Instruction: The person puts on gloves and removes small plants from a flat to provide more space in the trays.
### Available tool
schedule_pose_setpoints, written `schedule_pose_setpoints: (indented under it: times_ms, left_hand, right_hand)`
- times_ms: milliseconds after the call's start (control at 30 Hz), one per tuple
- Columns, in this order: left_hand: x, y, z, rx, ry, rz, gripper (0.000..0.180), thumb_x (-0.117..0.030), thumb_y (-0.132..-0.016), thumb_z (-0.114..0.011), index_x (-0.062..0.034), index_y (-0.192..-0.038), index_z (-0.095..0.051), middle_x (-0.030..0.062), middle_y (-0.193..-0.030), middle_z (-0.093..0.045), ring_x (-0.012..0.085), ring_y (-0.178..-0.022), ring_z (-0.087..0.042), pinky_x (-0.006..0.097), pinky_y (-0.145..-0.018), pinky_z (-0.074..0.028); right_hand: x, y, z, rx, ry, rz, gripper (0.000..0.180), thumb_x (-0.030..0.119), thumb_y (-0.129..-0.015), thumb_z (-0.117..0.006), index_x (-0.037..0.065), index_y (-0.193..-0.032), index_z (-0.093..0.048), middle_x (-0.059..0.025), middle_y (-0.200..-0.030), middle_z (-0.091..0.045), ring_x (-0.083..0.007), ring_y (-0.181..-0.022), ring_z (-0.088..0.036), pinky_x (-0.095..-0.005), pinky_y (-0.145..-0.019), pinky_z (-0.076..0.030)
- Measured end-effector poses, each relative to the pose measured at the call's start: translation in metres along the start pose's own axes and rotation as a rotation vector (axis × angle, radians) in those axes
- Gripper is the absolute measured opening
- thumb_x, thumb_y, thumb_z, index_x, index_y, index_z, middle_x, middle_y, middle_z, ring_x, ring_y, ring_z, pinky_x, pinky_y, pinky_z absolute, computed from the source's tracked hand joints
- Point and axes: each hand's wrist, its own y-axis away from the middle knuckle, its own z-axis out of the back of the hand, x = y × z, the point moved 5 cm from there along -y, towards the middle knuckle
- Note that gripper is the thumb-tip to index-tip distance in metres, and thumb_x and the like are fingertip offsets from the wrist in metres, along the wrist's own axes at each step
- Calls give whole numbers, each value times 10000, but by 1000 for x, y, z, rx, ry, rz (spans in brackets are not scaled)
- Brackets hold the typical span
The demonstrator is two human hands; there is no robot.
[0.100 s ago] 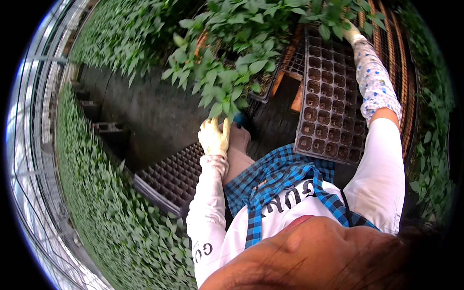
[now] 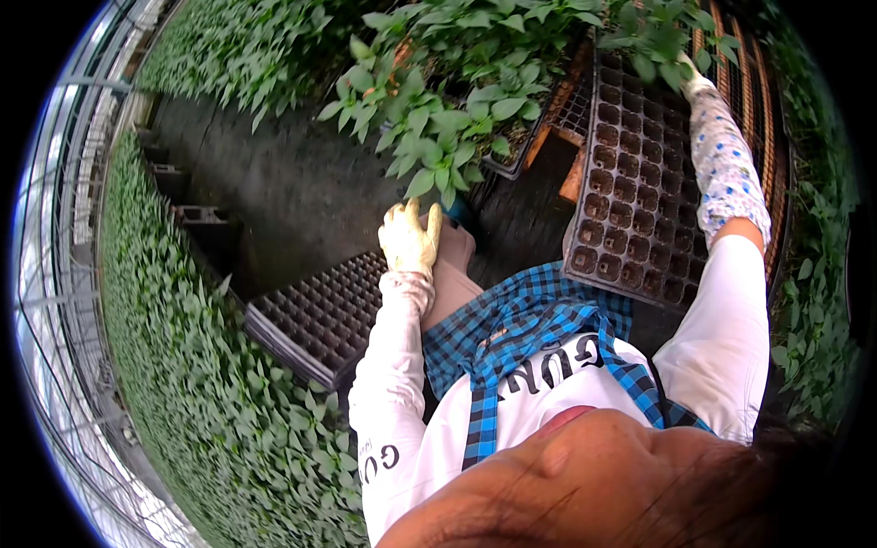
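Observation:
My left hand (image 2: pixel 409 239), in a pale yellow glove, is beside my bent leg (image 2: pixel 455 274), just below the tips of leafy green seedlings (image 2: pixel 438 160). Its fingers are apart and nothing shows between them. My right arm stretches to the far end of a black cell tray (image 2: pixel 630 187). There my gloved right hand (image 2: pixel 694 79) is among leafy seedlings (image 2: pixel 644 41), which partly cover its fingers, so I cannot see whether it grips a stem. The tray's visible near cells hold no plants.
Stacked black cell trays (image 2: pixel 315 315) lie at my left, beside a long bed of seedlings (image 2: pixel 210 347). Rusty rods (image 2: pixel 744 100) run along the right. An orange-brown block (image 2: pixel 573 175) sits left of the cell tray. Hollow blocks (image 2: pixel 203 216) stand along the left bed's edge.
The whole view has shifted slightly. My right hand has moved a little to the right and nearer along the tray's far end. My left hand stays by my leg.

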Motion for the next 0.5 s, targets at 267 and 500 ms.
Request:
schedule_pose_setpoints:
  times_ms: [267,500]
  left_hand:
    - [12,6,-2,18,-10,62,509,-487,-918,-633,-62,-1190,-695,165,-1126,-695,349,-1134,-600,468,-936,-461]
    - [6,0,-7,66,15,76,528,-502,-921,-620,-59,-1200,-694,169,-1126,-698,351,-1140,-599,474,-948,-456]
  right_hand:
    - [11,124,-73,-77,354,133,242,298,-981,-677,85,-1096,-679,7,-967,-687,-94,-763,-570,-223,-621,-465]
    - [75,243,-297,636,462,581,267,259,-1037,-572,41,-1149,-678,-87,-1043,-699,-197,-928,-639,-335,-839,-529]
